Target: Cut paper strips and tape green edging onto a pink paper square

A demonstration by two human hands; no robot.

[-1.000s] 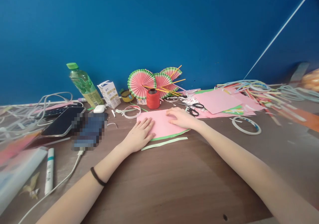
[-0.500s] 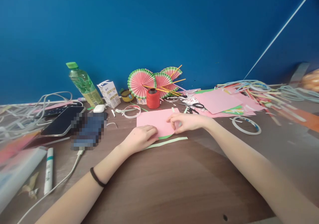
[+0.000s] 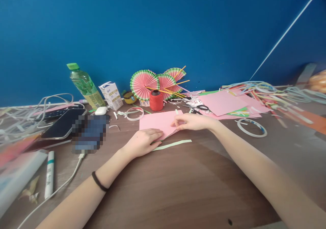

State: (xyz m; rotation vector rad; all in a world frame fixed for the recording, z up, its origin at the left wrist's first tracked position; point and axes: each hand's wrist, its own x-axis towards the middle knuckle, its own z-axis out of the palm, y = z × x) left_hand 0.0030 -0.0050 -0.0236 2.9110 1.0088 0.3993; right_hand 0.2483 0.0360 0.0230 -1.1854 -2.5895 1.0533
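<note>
A pink sheet of paper (image 3: 158, 118) lies on the table in front of me, its near edge raised a little. My left hand (image 3: 145, 140) rests on its near left corner, fingers over the top and thumb at the edge. At the right end of that edge, my right hand (image 3: 189, 121) pinches the paper between thumb and fingertips. A narrow pale green paper strip (image 3: 175, 144) lies just in front of the sheet, one end by my left hand.
Behind stand pleated paper fans (image 3: 145, 84) and a red thread spool (image 3: 156, 100). Tape rolls lie left (image 3: 134, 113) and right (image 3: 252, 128). Scissors (image 3: 201, 107) and pink paper sheets (image 3: 222, 102) are right; a bottle (image 3: 85, 86), phone (image 3: 90, 134) and marker (image 3: 49, 174) left.
The near edge of the pink paper has lifted, and its green underside shows less. My right hand has shifted slightly up with the edge; my left fingers have slid slightly right.
</note>
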